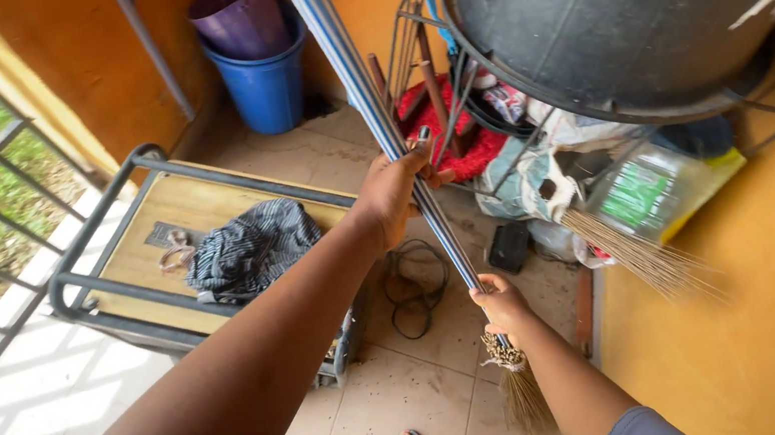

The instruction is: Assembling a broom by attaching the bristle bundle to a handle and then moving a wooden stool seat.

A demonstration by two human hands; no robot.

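My left hand has its fingers wrapped tight around the long blue-and-silver striped pole, gripping it about midway along its length. My right hand is lower down, its fingers closed around the same pole just above the point where a bundle of thin brown straw bristles is tied on with pale cord. The pole slants up and away from me, its top end leaving the view near the purple plastic bucket nested in a blue plastic bucket by the orange wall. The bristle end hangs over the beige tiled floor, just ahead of my sandalled feet. To my left stands a low grey-framed metal cart with a wooden top, a striped dark cloth lying on it. A black coiled cable lies on the floor below my left hand. At right, a large black round tub rests on a wire frame.
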